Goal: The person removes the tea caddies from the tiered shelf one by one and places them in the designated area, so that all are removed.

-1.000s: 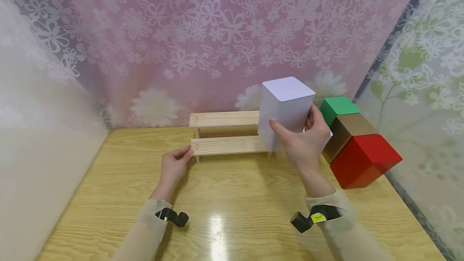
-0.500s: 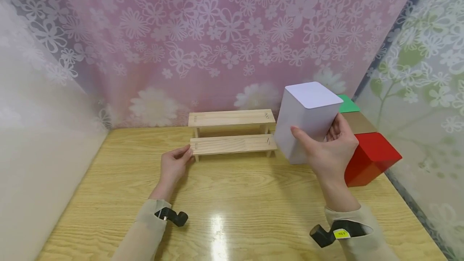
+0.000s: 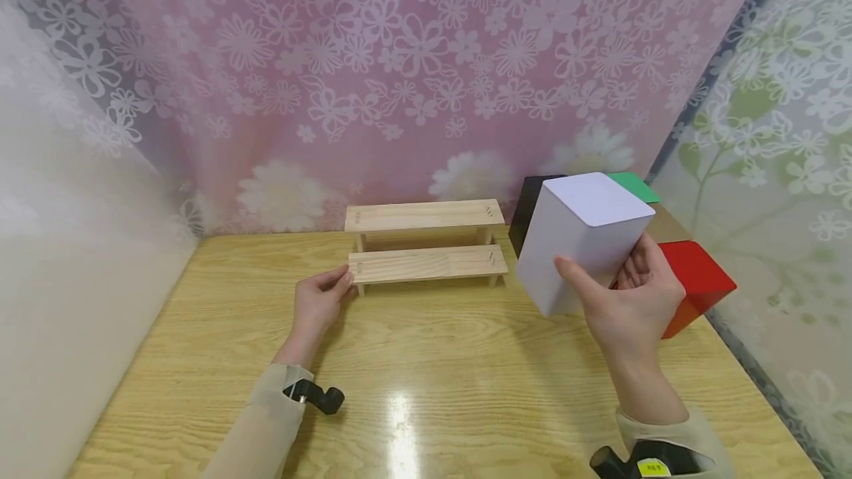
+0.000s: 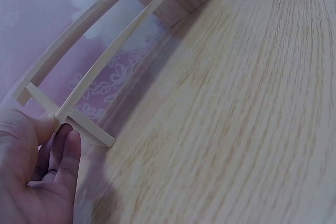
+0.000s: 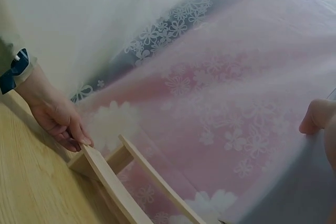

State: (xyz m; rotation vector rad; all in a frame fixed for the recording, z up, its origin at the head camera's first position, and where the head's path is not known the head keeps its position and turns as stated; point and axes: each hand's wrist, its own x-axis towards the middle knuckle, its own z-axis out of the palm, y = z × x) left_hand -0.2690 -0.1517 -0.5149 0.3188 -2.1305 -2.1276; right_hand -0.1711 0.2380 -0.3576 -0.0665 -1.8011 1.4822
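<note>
A two-tier wooden stand (image 3: 426, 265) is on the table towards the back. My left hand (image 3: 319, 305) pinches the left end of its lower board between thumb and fingers, as the left wrist view also shows on the board's end (image 4: 65, 109). To the right of the stand, my right hand (image 3: 632, 301) grips a plain white box (image 3: 579, 242), tilted, with the thumb on its near face. Most of its fingers are hidden behind the box. In the right wrist view, only the thumb (image 5: 317, 116) and a shaded side of the box (image 5: 294, 187) show.
Behind the white box stand a black box (image 3: 528, 205), a green box (image 3: 635, 185), a brown box (image 3: 668, 226) and a red box (image 3: 699, 272), partly covered. A pink floral curtain (image 3: 399, 80) hangs at the table's (image 3: 426, 361) back edge, with pale sheets on both sides.
My right hand has carried the white box rightwards and nearer, away from the stand. The stand's right end and the black box have come into sight. My left hand stays at the lower board.
</note>
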